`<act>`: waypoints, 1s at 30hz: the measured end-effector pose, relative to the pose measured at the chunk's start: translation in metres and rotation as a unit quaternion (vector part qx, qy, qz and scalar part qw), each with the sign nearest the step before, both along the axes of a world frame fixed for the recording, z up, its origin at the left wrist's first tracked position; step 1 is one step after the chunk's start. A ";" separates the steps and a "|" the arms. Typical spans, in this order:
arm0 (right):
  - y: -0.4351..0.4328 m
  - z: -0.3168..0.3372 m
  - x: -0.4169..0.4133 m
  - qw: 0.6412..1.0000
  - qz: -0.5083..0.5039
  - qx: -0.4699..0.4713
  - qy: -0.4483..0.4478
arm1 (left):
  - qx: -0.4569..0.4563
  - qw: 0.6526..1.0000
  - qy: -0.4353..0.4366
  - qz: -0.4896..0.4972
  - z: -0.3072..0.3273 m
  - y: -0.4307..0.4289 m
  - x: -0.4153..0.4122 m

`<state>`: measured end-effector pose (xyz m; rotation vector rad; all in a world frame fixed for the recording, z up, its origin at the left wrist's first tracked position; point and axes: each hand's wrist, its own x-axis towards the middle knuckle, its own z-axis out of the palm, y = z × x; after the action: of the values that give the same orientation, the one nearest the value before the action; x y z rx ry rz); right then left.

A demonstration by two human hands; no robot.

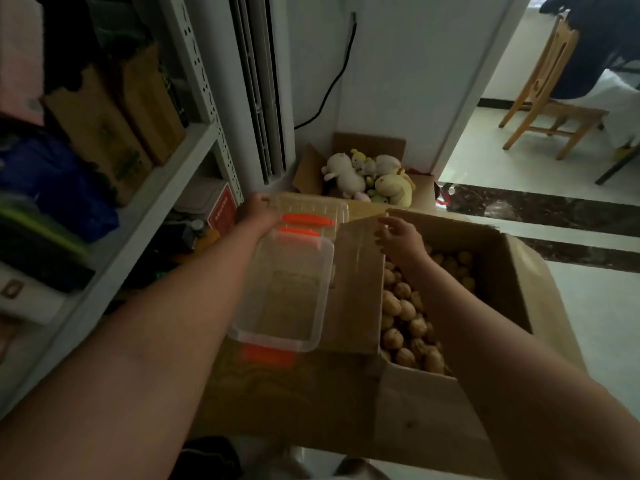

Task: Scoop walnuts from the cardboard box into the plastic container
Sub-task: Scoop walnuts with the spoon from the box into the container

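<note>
A clear plastic container with orange clasps sits empty on a closed cardboard surface, left of the open cardboard box. Walnuts fill the box's bottom. Behind the container lies its clear lid with an orange handle. My left hand grips the lid's left end. My right hand hovers over the box's far left corner beside the raised flap, fingers loosely spread, holding nothing.
A metal shelf with boxes and bags runs along the left. A carton of plush toys stands behind by a white standing unit. A wooden chair is in the doorway at the far right.
</note>
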<state>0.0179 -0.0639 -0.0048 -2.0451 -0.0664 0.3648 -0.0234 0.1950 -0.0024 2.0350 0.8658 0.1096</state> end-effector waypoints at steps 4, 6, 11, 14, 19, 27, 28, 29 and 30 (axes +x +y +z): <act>-0.024 -0.012 -0.016 0.998 -0.014 -0.050 -0.018 | 0.026 0.999 0.029 0.029 -0.016 0.000 -0.022; -0.036 -0.022 -0.019 0.996 -0.030 -0.081 -0.016 | 0.037 0.997 0.049 0.040 -0.023 -0.002 -0.033; -0.068 -0.049 -0.026 0.975 -0.082 -0.207 -0.016 | 0.092 0.988 0.122 0.031 -0.041 -0.005 -0.054; -0.088 -0.060 -0.031 0.952 -0.100 -0.291 0.011 | 0.105 0.978 0.179 0.019 -0.051 -0.005 -0.059; -0.111 -0.079 -0.039 0.929 -0.117 -0.347 0.050 | 0.143 0.968 0.206 -0.006 -0.062 -0.014 -0.062; -0.130 -0.087 -0.049 0.921 -0.086 -0.370 0.088 | 0.152 0.971 0.183 -0.031 -0.071 -0.028 -0.057; -0.131 -0.088 -0.051 0.919 -0.084 -0.375 0.090 | 0.154 0.971 0.179 -0.036 -0.073 -0.030 -0.057; -0.132 -0.088 -0.052 0.918 -0.087 -0.375 0.089 | 0.155 0.972 0.174 -0.039 -0.075 -0.032 -0.057; -0.132 -0.087 -0.054 0.919 -0.093 -0.373 0.085 | 0.153 0.972 0.171 -0.039 -0.078 -0.033 -0.058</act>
<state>-0.0357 -0.1961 -0.0917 -2.7289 0.4363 0.4963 -0.0815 0.1621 -0.0800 2.4203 1.0271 -0.1678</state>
